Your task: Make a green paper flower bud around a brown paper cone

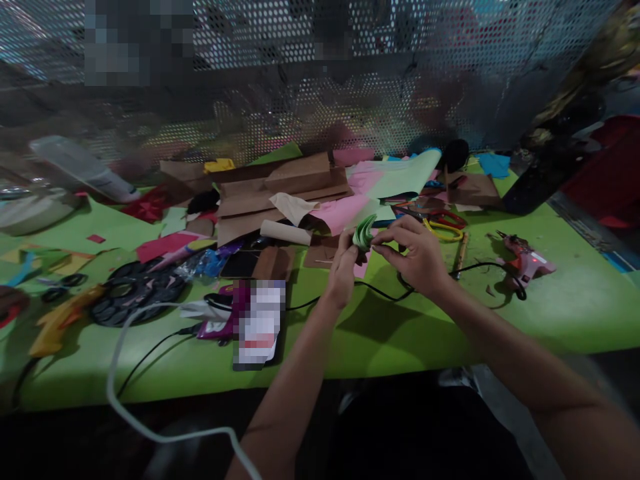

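Above the green tabletop, a small light-green curled paper piece (364, 232) with several layered strips is held up between my hands. My left hand (343, 263) grips it from the left, thumb and fingers closed around its base. My right hand (413, 253) is at its right side, thumb and forefinger pinched together at the paper's edge; whether something tiny is between these fingertips I cannot make out. Beyond my right hand lie yellow-handled scissors (445, 231). A pink glue gun (529, 261) with a lit red light stands to the right.
The green table (400, 347) carries brown cardboard (280, 187), a paper roll (285, 233), pink and green sheets, and a phone (260, 327). A yellow glue gun (65, 320) lies left by a black disc (140, 290). Cables cross the front. Perforated metal (300, 113) rises behind.
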Demonstrator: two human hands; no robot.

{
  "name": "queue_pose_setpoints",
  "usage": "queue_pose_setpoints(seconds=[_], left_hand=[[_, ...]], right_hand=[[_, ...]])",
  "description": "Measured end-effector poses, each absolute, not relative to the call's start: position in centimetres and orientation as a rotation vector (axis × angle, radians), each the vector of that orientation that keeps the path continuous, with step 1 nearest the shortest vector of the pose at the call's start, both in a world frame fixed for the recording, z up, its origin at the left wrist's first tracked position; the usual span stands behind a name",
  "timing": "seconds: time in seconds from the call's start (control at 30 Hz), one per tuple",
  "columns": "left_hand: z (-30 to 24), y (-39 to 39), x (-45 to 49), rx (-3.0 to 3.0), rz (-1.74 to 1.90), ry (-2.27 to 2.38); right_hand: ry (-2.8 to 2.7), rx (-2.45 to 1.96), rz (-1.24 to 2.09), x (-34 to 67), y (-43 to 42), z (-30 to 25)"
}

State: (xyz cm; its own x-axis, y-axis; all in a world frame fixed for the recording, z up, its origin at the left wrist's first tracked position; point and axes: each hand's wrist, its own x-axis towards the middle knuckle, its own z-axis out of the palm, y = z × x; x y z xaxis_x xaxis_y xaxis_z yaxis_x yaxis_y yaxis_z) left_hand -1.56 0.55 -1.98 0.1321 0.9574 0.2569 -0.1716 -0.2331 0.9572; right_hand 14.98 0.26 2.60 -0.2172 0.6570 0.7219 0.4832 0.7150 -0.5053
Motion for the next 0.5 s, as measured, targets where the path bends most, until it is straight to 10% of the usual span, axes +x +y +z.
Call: queue_pose_setpoints(seconds=[0.5], left_hand=[[-2.07, 0.62, -1.38, 1.331, 1.349, 0.829]], right_hand=[[-1.913, -0.949, 0.195, 14.62, 0.12, 2.1]])
